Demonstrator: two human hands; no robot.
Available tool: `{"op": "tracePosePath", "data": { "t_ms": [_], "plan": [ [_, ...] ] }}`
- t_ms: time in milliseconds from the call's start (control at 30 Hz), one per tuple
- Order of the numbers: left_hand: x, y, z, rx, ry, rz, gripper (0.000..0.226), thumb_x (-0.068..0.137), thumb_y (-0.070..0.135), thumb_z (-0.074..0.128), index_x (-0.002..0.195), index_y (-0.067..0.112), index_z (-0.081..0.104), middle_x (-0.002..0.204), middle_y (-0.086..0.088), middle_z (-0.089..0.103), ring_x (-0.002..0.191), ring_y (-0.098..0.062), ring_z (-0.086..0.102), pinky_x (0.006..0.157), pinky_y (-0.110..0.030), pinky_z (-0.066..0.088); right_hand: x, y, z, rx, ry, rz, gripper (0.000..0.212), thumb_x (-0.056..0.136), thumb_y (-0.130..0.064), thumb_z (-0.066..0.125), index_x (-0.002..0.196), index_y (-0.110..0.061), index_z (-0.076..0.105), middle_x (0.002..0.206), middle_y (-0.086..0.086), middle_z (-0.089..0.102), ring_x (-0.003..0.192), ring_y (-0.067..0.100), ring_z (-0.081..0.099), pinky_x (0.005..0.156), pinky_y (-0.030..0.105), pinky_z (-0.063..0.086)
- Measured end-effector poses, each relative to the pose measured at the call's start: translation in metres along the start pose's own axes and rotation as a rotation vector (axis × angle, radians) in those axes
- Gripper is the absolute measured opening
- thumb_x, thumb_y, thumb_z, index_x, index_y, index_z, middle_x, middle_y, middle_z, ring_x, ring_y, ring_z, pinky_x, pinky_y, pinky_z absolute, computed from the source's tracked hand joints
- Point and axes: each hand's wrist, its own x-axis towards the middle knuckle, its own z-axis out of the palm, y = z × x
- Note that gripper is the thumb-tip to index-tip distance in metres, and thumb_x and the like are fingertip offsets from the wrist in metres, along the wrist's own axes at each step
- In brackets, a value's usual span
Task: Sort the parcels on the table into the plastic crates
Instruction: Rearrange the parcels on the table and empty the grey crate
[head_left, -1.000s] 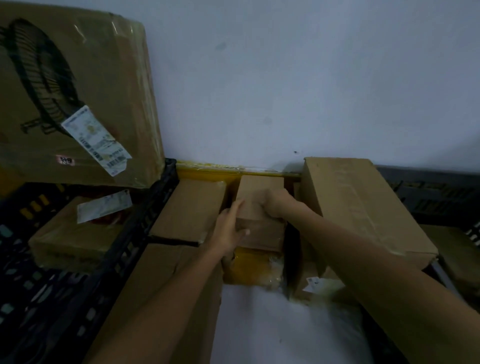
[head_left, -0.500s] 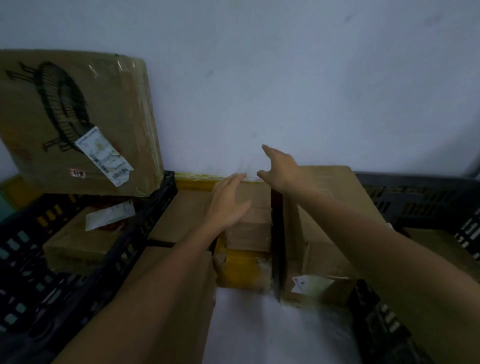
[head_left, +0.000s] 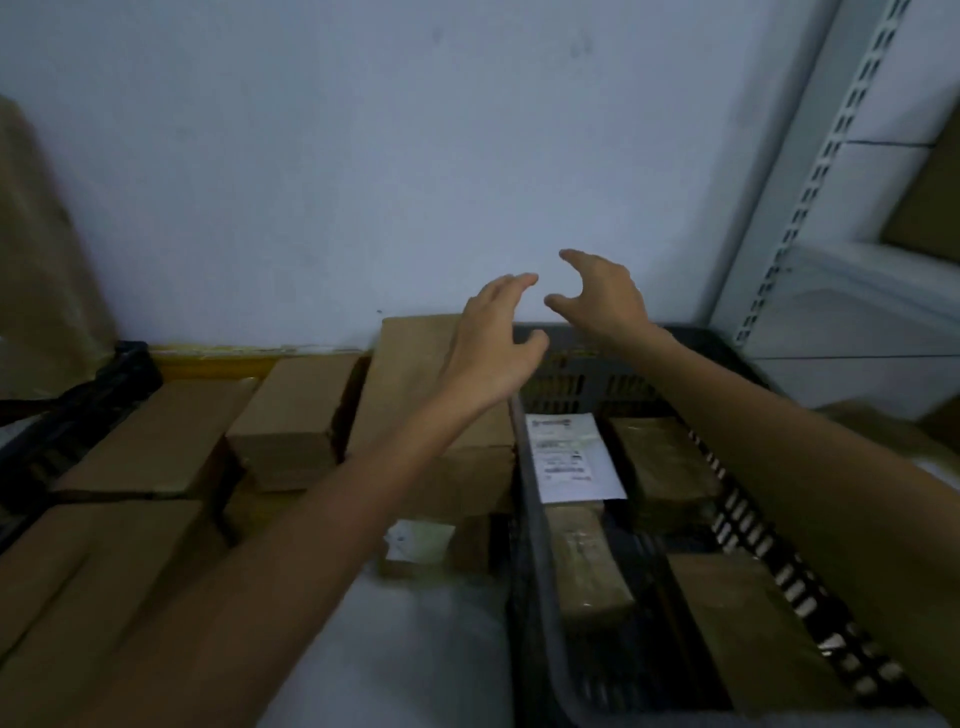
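Both my hands hang in the air in front of the white wall, holding nothing. My left hand (head_left: 491, 343) has relaxed fingers above a long brown parcel (head_left: 410, 384) beside the crate's left rim. My right hand (head_left: 602, 296) is loosely cupped over the far rim of a dark plastic crate (head_left: 535, 519) on the right. Inside that crate lie several brown parcels, one with a white label (head_left: 569, 457). Left of the long parcel sits a small brown box (head_left: 296, 415), and further left another flat parcel (head_left: 161, 441).
A second dark crate (head_left: 78, 410) shows at the far left edge. A large brown carton (head_left: 41, 592) fills the lower left. A white bag-like surface (head_left: 415, 649) lies at bottom centre. A metal shelf upright (head_left: 810, 171) stands at the right.
My hands let go of the small box, lifted, and swung right toward the crate. The view turned right, so the big fan carton left the frame and the right crate came in.
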Motion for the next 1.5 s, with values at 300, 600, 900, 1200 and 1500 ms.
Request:
{"op": "tracePosePath", "data": {
  "t_ms": [300, 600, 900, 1200, 1500],
  "plan": [
    [-0.001, 0.015, 0.166, -0.063, -0.338, -0.276, 0.056, 0.093, 0.024, 0.054, 0.143, 0.014, 0.032, 0.145, -0.009, 0.034, 0.13, -0.026, 0.038, 0.099, -0.03, 0.035, -0.04, 0.17, 0.0, 0.097, -0.209, 0.349, 0.05, 0.086, -0.028, 0.066, 0.127, -0.004, 0.048, 0.123, 0.016, 0.058, 0.11, 0.03, 0.056, 0.081, 0.031, 0.046],
    [-0.025, -0.019, 0.269, -0.198, -0.505, -0.635, 0.049, 0.098, 0.027, 0.046, 0.142, 0.012, 0.032, 0.138, -0.012, 0.045, 0.123, -0.027, 0.045, 0.091, -0.029, 0.039, -0.064, 0.25, 0.062, 0.159, -0.428, 0.542, 0.044, 0.092, -0.033, 0.057, 0.127, -0.006, 0.054, 0.128, 0.017, 0.057, 0.117, 0.032, 0.053, 0.085, 0.027, 0.042],
    [-0.02, -0.029, 0.312, -0.117, -0.457, -0.707, 0.059, 0.08, 0.039, 0.064, 0.129, 0.014, 0.041, 0.12, -0.011, 0.058, 0.111, -0.033, 0.054, 0.095, -0.043, 0.045, -0.057, 0.263, 0.098, -0.039, -0.464, 0.616, 0.056, 0.092, -0.048, 0.048, 0.129, -0.007, 0.052, 0.137, 0.019, 0.046, 0.126, 0.035, 0.044, 0.103, 0.038, 0.037],
    [0.017, -0.008, 0.261, -0.262, -0.206, -0.65, 0.059, 0.068, 0.05, 0.074, 0.114, 0.017, 0.056, 0.116, -0.006, 0.054, 0.104, -0.023, 0.056, 0.087, -0.038, 0.052, -0.01, 0.221, 0.028, 0.037, -0.263, 0.508, 0.05, 0.085, -0.03, 0.066, 0.124, -0.001, 0.052, 0.142, 0.023, 0.03, 0.127, 0.039, 0.034, 0.1, 0.037, 0.038],
    [0.038, 0.048, 0.153, -0.406, 0.138, -0.209, 0.103, 0.068, 0.026, 0.082, 0.145, 0.023, 0.012, 0.142, -0.005, 0.038, 0.127, -0.019, 0.041, 0.103, -0.035, 0.041, 0.007, 0.102, -0.071, 0.362, 0.099, 0.317, 0.057, 0.084, -0.028, 0.067, 0.128, -0.007, 0.038, 0.128, 0.013, 0.047, 0.108, 0.026, 0.052, 0.074, 0.03, 0.041]
  ]
}}
